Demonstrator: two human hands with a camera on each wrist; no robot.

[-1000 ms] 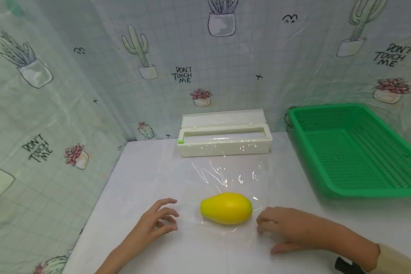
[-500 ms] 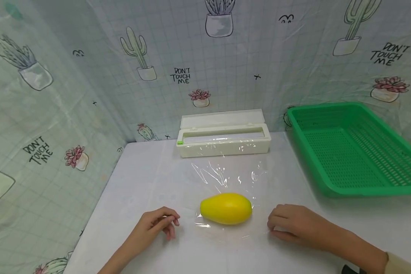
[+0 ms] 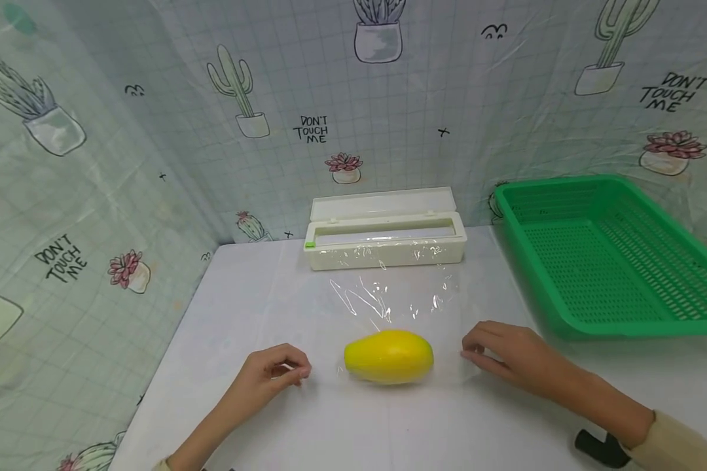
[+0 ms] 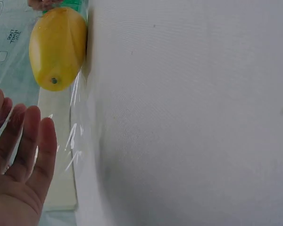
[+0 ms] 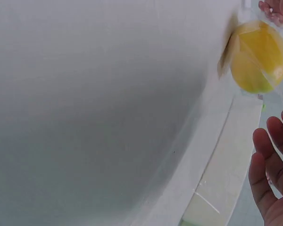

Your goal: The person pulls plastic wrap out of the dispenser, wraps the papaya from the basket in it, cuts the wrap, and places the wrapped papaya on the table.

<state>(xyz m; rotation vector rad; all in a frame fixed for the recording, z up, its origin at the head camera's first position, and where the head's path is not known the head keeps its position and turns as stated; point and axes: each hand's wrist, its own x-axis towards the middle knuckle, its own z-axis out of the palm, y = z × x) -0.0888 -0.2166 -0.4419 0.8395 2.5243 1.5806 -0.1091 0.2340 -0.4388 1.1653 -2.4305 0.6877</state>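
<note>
A yellow papaya (image 3: 389, 356) lies on its side on clear plastic wrap (image 3: 365, 297), between my two hands. In the head view my left hand (image 3: 273, 376) is left of the fruit, thumb and forefinger pinching a near corner of the wrap. My right hand (image 3: 509, 353), to the right, pinches the other corner. The front part of the film is raised and passes over the papaya; its fold shows across the fruit (image 5: 259, 56) in the right wrist view. In the left wrist view, the other fingers (image 4: 47, 146) extend loosely. The film's exact edges are hard to see.
Behind the fruit stands a white wrap dispenser box (image 3: 385, 254) with its lid up, the film running out over its front. A green plastic basket (image 3: 565, 327) sits at the right. Printed curtains (image 3: 271, 176) border the white table at back and left.
Both hands closed their fingertips on the near corners of the wrap. The right hand has since moved up and away from me, and the film's front edge has come up over the papaya.
</note>
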